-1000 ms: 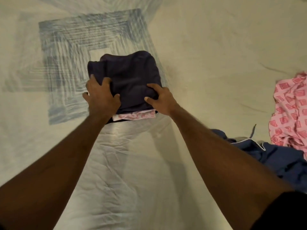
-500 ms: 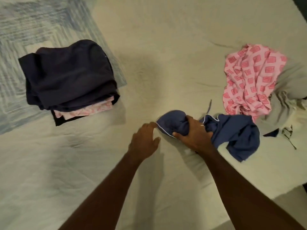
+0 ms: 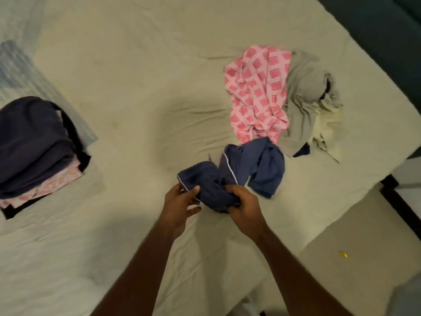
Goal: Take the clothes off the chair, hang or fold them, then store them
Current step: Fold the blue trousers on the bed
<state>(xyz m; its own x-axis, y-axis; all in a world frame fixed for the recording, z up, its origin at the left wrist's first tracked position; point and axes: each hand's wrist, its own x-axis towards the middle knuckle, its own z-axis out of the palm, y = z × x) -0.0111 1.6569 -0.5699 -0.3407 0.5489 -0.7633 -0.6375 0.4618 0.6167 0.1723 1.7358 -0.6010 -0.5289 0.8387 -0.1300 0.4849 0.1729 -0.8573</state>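
A crumpled navy garment with white piping (image 3: 250, 165) lies near the bed's front edge. My right hand (image 3: 243, 206) grips its near end, and my left hand (image 3: 180, 204) pinches its piped edge between thumb and fingers. Behind it lie a rumpled pink patterned garment (image 3: 257, 92) and a grey garment (image 3: 305, 99), touching each other. At the far left sits a folded stack (image 3: 34, 142), dark navy on top with pink and black layers under it.
All of this lies on a cream bedsheet (image 3: 136, 76). A blue patterned cover (image 3: 20, 71) lies under the stack. The bed's corner ends at the right, with tiled floor (image 3: 364, 247) and a dark frame leg (image 3: 401, 201) beyond.
Both hands left the folded stack and moved right to the navy garment. The right hand gripped it first, then the left hand took hold of its edge and the end lifted.
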